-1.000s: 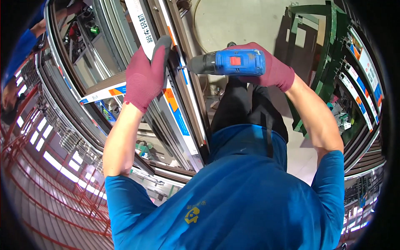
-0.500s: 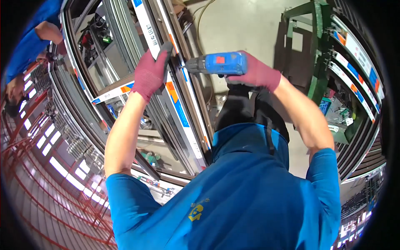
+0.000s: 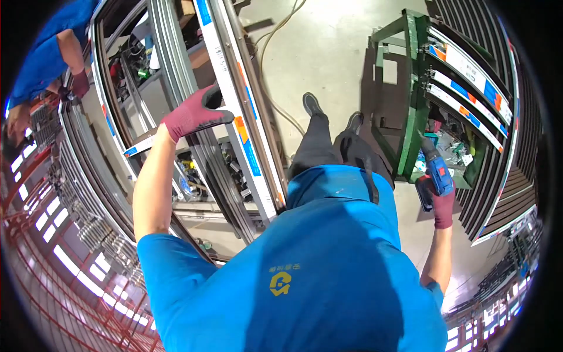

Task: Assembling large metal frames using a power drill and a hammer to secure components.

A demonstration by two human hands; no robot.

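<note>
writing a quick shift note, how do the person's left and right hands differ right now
The left hand is open, its thumb spread from its fingers; the right hand is closed around a blue drill.
The left hand is at the metal frame, while the right hand is out by the green stand.
Both wear maroon gloves.

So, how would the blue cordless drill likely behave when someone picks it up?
The cordless drill should feel stiff, since its blue casing looks hard. It is probably rather heavy for its size, judging by the thick body and black nose. Laid on its side, it may roll slightly, because the barrel looks rounded.
</note>
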